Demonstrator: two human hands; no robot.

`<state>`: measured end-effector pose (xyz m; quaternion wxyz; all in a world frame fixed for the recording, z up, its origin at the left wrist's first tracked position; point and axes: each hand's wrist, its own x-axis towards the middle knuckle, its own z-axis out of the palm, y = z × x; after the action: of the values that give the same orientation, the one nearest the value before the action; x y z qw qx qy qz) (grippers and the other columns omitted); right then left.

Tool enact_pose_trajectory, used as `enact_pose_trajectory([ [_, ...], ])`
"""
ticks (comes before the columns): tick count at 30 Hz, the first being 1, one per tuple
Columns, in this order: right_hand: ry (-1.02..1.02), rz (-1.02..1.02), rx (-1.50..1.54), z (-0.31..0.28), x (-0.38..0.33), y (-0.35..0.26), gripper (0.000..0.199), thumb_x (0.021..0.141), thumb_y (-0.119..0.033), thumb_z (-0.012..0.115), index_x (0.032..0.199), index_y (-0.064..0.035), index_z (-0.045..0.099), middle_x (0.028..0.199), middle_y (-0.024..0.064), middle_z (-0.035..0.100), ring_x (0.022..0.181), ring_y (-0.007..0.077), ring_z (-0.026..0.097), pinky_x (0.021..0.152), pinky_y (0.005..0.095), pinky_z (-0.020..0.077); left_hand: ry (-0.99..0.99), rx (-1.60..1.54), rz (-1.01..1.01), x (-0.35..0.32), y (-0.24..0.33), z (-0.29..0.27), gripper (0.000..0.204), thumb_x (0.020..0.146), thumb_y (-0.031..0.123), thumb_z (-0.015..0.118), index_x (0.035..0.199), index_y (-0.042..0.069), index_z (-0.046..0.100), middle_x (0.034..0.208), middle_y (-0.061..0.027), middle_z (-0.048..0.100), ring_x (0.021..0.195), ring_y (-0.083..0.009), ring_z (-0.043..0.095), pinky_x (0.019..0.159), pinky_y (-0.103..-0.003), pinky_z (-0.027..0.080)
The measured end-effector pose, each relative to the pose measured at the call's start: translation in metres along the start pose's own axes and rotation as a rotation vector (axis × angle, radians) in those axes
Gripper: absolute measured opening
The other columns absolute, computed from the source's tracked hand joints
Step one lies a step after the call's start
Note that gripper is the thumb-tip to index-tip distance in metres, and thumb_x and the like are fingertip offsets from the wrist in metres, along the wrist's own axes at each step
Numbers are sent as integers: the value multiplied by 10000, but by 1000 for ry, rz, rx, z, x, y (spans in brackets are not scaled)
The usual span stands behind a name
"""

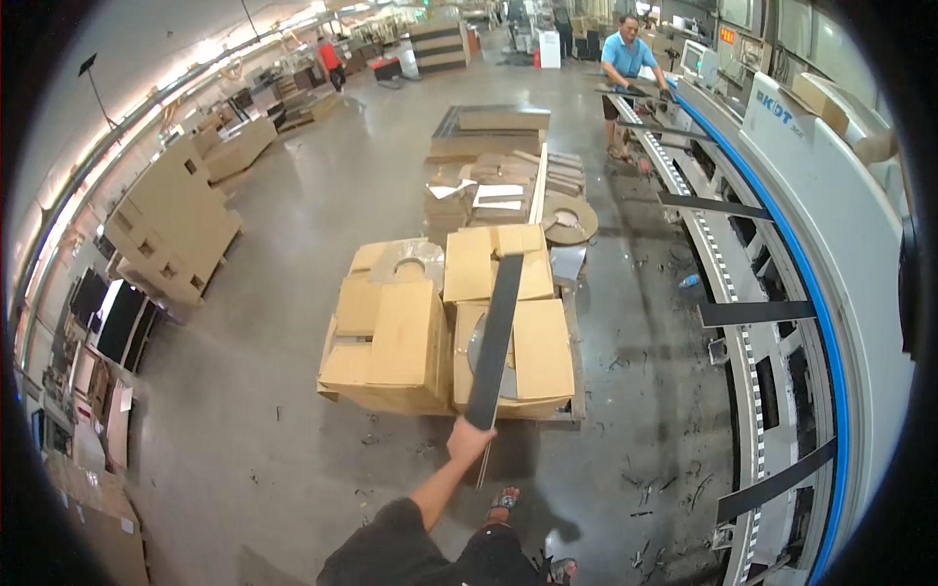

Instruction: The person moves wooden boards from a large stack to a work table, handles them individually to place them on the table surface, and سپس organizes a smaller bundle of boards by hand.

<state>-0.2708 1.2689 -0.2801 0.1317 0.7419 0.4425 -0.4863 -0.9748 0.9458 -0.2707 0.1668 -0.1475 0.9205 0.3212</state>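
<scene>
Black, the long strip (496, 337) slants over the cartons (386, 342), its near end held in the left hand (471, 441); the right hand is unseen. The strip looks picked up, not yet set down. Right of the cartons, similar strips (757, 313) seem left across a machine (831, 195); beyond the cartons, rightward, a co-worker (630, 59) stands.

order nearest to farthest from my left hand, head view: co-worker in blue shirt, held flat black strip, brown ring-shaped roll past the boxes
1. Flat black strip: in the left hand
2. Brown ring-shaped roll: beyond the tan cardboard boxes, slightly right
3. Co-worker in blue shirt: far ahead, right
</scene>
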Motion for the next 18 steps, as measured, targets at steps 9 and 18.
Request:
enact_pose_trajectory([
  [9, -179, -91, -19, 51, -94, -3, 595, 1069, -530, 581, 1489, -111, 541, 1430, 175, 625, 1266, 372, 587, 1093, 509, 469, -53, 48, 21, 173, 141, 60, 929, 742, 550, 881, 1345, -91, 583, 1327, -295, 681, 1233, -425, 675, 1028, -495, 554],
  [18, 153, -226, 245, 153, -56, 154, 277, 1067, -333, 628, 1271, -165, 711, 1165, 35, 746, 994, 193, 656, 872, 383, 555, -153, 272, 706, 89, 18, 167, 868, 853, 298, 806, 1505, -108, 402, 1492, -310, 483, 1360, -463, 506, 1156, -491, 428],
])
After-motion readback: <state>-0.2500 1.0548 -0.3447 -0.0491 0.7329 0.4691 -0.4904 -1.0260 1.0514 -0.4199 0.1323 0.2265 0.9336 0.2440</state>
